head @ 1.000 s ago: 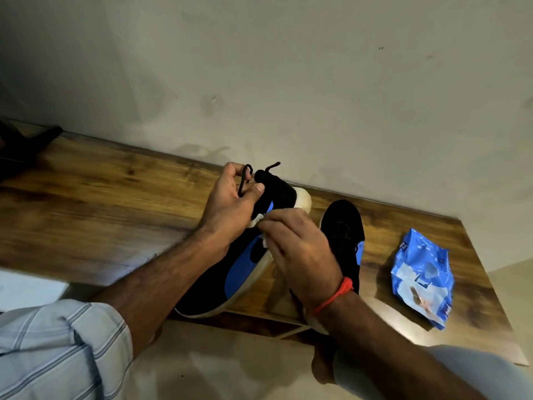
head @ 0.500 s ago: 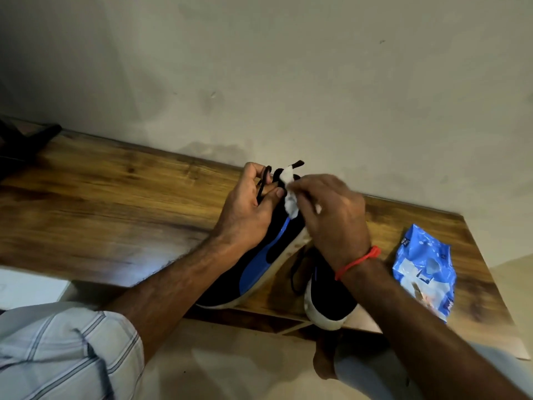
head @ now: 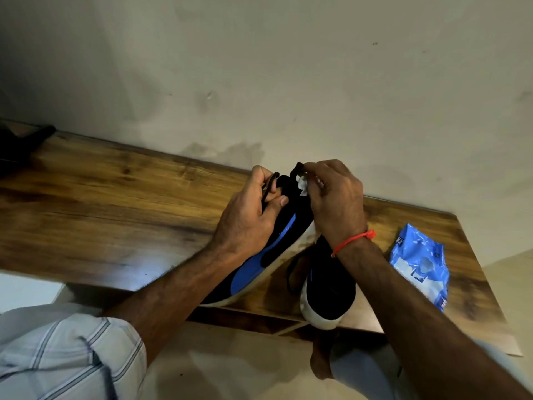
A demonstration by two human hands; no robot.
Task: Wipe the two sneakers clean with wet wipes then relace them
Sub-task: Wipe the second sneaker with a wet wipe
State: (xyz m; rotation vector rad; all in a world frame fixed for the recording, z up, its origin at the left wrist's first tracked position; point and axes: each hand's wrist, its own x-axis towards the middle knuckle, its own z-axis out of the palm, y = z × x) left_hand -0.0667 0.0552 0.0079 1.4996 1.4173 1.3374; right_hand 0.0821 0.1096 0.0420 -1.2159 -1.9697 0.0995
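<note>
A black sneaker with a blue side stripe and white sole lies tilted on the wooden table. My left hand grips its upper, with a black lace loop between the fingers. My right hand pinches a crumpled white wet wipe against the top of that sneaker, near a black lace end. The second black sneaker stands beside it under my right wrist, its white heel over the table's front edge.
A blue pack of wet wipes lies on the table at the right. A dark object sits at the far left end. The wall runs close behind the table. My bare foot is on the floor below.
My right hand has moved with the wipe from the sneaker's side up to its top by the lace end. The second sneaker now shows more below my wrist.
</note>
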